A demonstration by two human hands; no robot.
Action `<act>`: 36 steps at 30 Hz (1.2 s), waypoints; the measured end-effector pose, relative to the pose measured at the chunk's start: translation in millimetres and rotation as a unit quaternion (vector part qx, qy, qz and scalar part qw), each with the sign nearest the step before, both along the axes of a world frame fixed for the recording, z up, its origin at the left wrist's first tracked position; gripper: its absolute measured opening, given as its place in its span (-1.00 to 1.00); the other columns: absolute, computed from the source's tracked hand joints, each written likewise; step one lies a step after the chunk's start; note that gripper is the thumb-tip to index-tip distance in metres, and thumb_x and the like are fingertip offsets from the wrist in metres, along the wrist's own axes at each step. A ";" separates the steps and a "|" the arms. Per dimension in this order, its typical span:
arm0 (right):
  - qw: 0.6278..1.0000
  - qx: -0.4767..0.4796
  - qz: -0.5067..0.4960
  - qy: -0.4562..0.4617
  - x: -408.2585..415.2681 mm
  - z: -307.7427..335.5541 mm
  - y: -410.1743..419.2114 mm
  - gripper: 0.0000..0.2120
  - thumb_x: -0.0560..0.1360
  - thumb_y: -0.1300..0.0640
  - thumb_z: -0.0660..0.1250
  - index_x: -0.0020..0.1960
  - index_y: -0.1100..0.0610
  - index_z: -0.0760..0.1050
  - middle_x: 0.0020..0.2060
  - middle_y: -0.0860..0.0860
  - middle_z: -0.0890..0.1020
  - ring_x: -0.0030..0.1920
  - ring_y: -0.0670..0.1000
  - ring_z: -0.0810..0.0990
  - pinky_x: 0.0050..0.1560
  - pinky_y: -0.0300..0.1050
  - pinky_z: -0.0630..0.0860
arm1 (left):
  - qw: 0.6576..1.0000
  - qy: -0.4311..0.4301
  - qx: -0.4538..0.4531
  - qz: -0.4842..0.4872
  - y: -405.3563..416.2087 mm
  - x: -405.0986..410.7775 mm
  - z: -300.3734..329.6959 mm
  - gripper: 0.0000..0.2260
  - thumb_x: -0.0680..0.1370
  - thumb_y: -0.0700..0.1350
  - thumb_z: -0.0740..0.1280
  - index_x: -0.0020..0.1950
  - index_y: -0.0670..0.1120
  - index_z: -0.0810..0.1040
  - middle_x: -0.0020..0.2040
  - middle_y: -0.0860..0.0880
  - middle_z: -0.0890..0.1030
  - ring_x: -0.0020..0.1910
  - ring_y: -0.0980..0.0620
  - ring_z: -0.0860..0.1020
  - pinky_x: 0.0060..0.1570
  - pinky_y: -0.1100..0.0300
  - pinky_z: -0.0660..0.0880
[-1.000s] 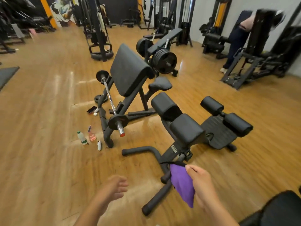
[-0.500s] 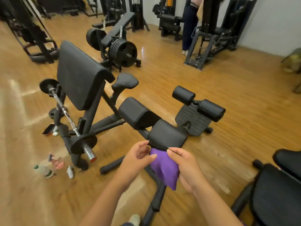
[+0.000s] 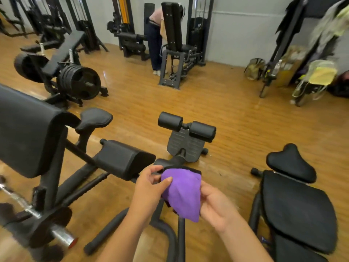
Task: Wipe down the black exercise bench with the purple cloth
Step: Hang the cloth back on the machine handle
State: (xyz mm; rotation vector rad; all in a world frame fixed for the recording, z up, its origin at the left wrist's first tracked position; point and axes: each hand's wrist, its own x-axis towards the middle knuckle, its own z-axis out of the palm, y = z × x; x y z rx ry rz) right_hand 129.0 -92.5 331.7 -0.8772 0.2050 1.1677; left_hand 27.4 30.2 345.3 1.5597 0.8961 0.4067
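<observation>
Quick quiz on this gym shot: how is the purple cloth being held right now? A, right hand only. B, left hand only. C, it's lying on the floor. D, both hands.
D: the left hand pinches the purple cloth at its upper left edge while the right hand grips its right side, above the bench frame.

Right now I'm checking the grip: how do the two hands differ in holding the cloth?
The left hand pinches the purple cloth at its upper left edge, thumb on top; the right hand grips its lower right side, lower in the view. The left is knuckles-up; the right shows its thumb side. Both hold the cloth above the bench frame.
</observation>
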 end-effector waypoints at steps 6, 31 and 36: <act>0.976 -0.120 0.019 -0.181 -12.6 -3.5 -3.6 -0.76 0.55 0.16 0.20 0.16 0.12 0.55 -0.01 0.13 0.67 0.02 0.15 0.63 0.09 0.09 0.54 | 0.998 -0.006 0.056 -0.013 -9.0 8.4 1.0 -0.64 0.46 -0.18 0.42 0.20 0.02 0.42 -0.04 -0.01 0.60 -0.04 0.09 0.58 0.00 0.05 0.57; 0.957 -0.214 0.135 -0.144 -33.0 -6.5 0.0 -0.76 0.54 0.03 0.26 0.07 0.19 0.49 -0.16 0.18 0.66 -0.19 0.15 0.63 -0.31 -0.04 0.58 | 0.989 0.044 0.136 0.025 -28.4 -16.8 -9.4 -0.24 0.43 -0.24 0.43 0.50 0.08 0.11 0.01 0.09 0.50 -0.03 0.15 0.51 -0.18 0.56 0.41; 0.954 -0.128 0.136 -0.234 -36.4 -1.9 -1.4 -0.76 0.56 0.09 0.23 0.16 0.17 0.50 0.01 0.19 0.64 0.02 0.16 0.63 0.06 0.06 0.57 | 0.990 0.034 0.128 0.037 -27.2 -16.6 -13.5 -0.05 0.39 -0.17 0.49 0.50 0.25 -0.11 0.30 -0.02 0.45 0.17 -0.08 0.53 0.09 0.03 0.55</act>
